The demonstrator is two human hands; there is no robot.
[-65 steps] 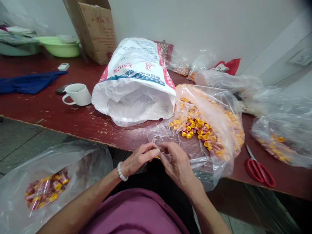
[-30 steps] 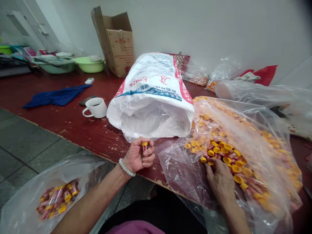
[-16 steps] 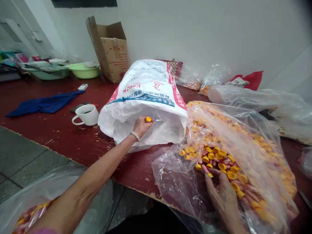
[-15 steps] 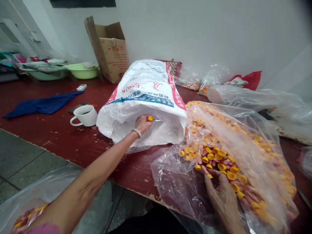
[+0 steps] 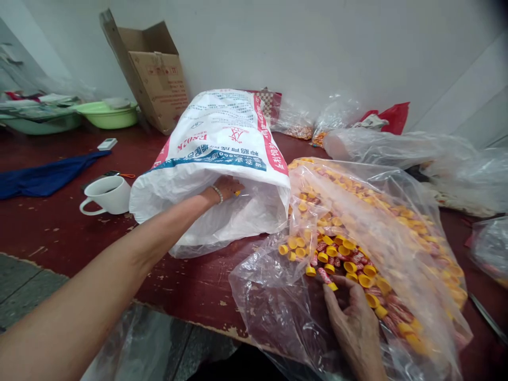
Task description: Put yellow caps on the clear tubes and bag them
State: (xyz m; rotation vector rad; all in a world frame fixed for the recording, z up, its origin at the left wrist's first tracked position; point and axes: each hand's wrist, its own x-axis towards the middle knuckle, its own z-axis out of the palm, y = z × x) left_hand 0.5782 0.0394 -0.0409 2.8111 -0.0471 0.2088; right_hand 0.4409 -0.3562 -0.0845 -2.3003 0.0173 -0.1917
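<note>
A white woven sack [image 5: 234, 135] with red and blue print lies on the dark red table with its mouth toward me. My left hand [image 5: 228, 188], a beaded bracelet at its wrist, is inside the mouth, its fingers closed on a small yellow-capped piece. To the right spreads a clear plastic bag [image 5: 381, 206] full of yellow-capped, red-and-white wrapped pieces. At the bag's opening, my right hand [image 5: 353, 312] has its thumb and fingertips around one yellow-capped piece [image 5: 327, 279].
A white mug [image 5: 108, 194] and a blue cloth [image 5: 47, 172] are at the left. Behind stand an open cardboard box [image 5: 159, 90] and a green basin [image 5: 109, 115]. Smaller plastic bags [image 5: 296, 127] lie along the wall. A metal tool [image 5: 486, 317] lies at the right edge.
The view has shifted, so most things sit further left. My left hand has gone deeper into the sack with its piece. My right hand has stayed at the bag's opening.
</note>
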